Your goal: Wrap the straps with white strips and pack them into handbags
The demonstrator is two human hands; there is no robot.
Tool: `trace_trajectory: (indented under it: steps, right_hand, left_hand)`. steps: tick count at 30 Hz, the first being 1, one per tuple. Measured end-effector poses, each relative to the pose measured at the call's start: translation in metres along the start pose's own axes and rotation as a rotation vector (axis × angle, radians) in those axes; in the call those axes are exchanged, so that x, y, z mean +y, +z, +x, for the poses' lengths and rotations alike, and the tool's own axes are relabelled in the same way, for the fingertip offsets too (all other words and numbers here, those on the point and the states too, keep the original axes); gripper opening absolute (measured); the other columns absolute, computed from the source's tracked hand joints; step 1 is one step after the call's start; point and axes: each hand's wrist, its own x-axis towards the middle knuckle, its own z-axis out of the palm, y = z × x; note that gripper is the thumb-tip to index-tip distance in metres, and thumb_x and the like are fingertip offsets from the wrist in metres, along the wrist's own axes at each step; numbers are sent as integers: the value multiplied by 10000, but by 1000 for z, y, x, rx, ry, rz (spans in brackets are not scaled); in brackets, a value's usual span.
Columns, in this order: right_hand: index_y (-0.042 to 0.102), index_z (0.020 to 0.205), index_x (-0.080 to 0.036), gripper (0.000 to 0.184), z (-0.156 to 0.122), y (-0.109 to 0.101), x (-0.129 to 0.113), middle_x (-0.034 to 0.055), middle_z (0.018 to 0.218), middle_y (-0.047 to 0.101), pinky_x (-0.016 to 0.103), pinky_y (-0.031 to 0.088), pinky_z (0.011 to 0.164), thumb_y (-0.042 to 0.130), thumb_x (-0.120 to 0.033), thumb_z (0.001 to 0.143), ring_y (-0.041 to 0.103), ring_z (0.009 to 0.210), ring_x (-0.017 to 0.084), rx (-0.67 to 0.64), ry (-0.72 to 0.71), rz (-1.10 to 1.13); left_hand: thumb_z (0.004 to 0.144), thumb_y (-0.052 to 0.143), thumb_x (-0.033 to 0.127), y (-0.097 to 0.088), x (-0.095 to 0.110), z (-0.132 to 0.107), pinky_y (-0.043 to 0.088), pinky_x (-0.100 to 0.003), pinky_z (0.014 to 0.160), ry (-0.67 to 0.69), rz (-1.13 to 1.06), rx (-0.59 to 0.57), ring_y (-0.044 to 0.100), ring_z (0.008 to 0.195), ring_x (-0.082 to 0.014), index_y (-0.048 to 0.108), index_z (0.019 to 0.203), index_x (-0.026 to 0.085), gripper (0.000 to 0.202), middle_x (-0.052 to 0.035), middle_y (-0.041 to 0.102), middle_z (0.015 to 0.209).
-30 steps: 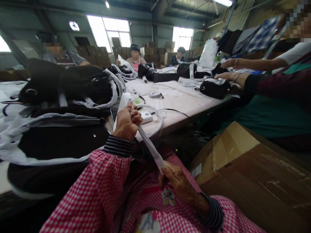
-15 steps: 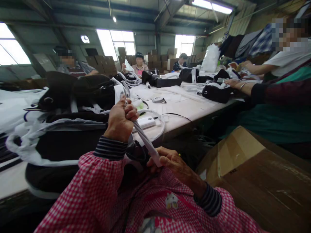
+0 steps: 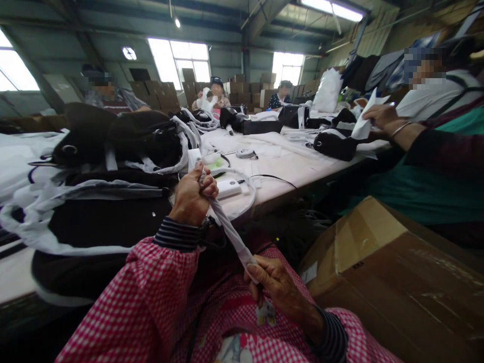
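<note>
- We are seated in a large workshop with high windows and stacked cartons at the far end, at a long pale worktop (image 3: 287, 171) where other people sit along both sides.
- On the worktop in front of us lies a heap of black bags with white trim (image 3: 113, 146); a small white box (image 3: 229, 187) and a loop of white cord lie just beyond our raised hand, and a roll of tape (image 3: 245, 153) lies farther off.
- Our left hand (image 3: 192, 194) is raised at the worktop's edge, its grip closed into a tight fist around the upper end of a white fabric strap (image 3: 230, 233).
- Our right hand (image 3: 276, 285) sits low over our lap, its grip pinched shut on the strap's lower end between thumb and fingertips.
- The strap is drawn taut between the two hands, its long axis running on a slant from upper left, at the fist, down to lower right, at the pinch; it looks folded or rolled narrow along its length.
- Above the fist a short flat end of the strap stands up; whether it joins the heap of bags we cannot tell.
- A brown cardboard box (image 3: 397, 272) stands just to our right, near the lower hand.
- Across the worktop on the right, a co-worker's hand (image 3: 381, 117) holds a white sheet above another black bag (image 3: 335, 143), well apart from our own hands.
</note>
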Motion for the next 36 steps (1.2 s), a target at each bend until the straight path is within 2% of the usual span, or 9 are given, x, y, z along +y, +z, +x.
trace_trajectory:
  steps: [6, 13, 18, 21, 25, 28, 32, 34, 36]
  right_hand:
    - [571, 795, -169, 461, 1, 5, -2, -56, 495, 509, 192, 296, 408, 519, -582, 992, 393, 388, 65, 47, 3, -1]
    - [591, 808, -162, 453, 11, 9, -16, -82, 463, 439, 187, 229, 386, 544, -578, 979, 297, 368, 48, 75, -13, 5]
    - [572, 787, -172, 461, 16, 11, -26, -77, 469, 439, 192, 246, 396, 556, -598, 962, 331, 389, 60, 90, -41, -28]
    - [568, 781, -173, 450, 7, 3, -29, -63, 494, 472, 199, 292, 413, 550, -580, 973, 378, 403, 71, -6, -30, -59]
    - [664, 966, -158, 376, -1, -15, -37, 27, 804, 668, 233, 459, 613, 624, -531, 944, 597, 678, 134, -157, -55, -139]
    - [633, 1162, -183, 427, 12, -17, -49, 59, 1011, 692, 287, 498, 792, 645, -539, 925, 645, 920, 198, -170, -132, -119]
    - [630, 926, -158, 391, 34, -4, -55, -9, 691, 599, 229, 413, 579, 564, -539, 983, 530, 600, 112, -104, -181, -130]
    - [616, 866, -158, 408, 38, 1, -50, -53, 576, 489, 218, 309, 487, 546, -539, 995, 399, 492, 80, -50, -160, -123]
    - [617, 862, -157, 409, 36, 3, -43, -70, 545, 436, 219, 253, 456, 557, -541, 989, 339, 467, 70, -4, -135, -91]
  left_hand:
    - [1076, 397, 327, -2, 2, -11, 422, -182, 402, 110, -8, 1, 485, 384, -95, 529, 727, 169, 405, 43, 492, 496]
    - [1045, 448, 273, -9, -18, -29, 523, -220, 507, 207, -26, 67, 613, 506, -140, 595, 823, 148, 294, -3, 598, 595]
    - [1015, 500, 270, -8, -43, -53, 555, -255, 553, 129, -38, 60, 636, 539, -159, 602, 832, 134, 250, -24, 614, 619]
    - [999, 524, 245, -12, -44, -59, 538, -224, 550, 115, -75, 101, 613, 529, -131, 593, 827, 138, 215, -2, 593, 615]
    - [996, 542, 271, -18, -36, -57, 551, -230, 601, 223, -65, 125, 623, 552, -124, 609, 819, 149, 225, 5, 608, 623]
    - [964, 614, 388, -17, -45, -62, 581, -280, 704, 214, 80, 68, 711, 730, -184, 653, 861, 154, 259, -46, 700, 736]
    - [919, 672, 489, -15, -53, -72, 578, -309, 838, 116, 253, -38, 723, 1017, -241, 722, 1046, 166, 351, -117, 765, 1005]
    - [947, 634, 483, -16, -43, -72, 582, -337, 872, 67, 195, -67, 718, 1074, -261, 704, 1174, 161, 400, -149, 763, 1096]
    - [987, 569, 451, -15, -27, -68, 598, -340, 833, 57, 111, -35, 739, 1035, -266, 709, 1151, 134, 384, -171, 771, 1084]
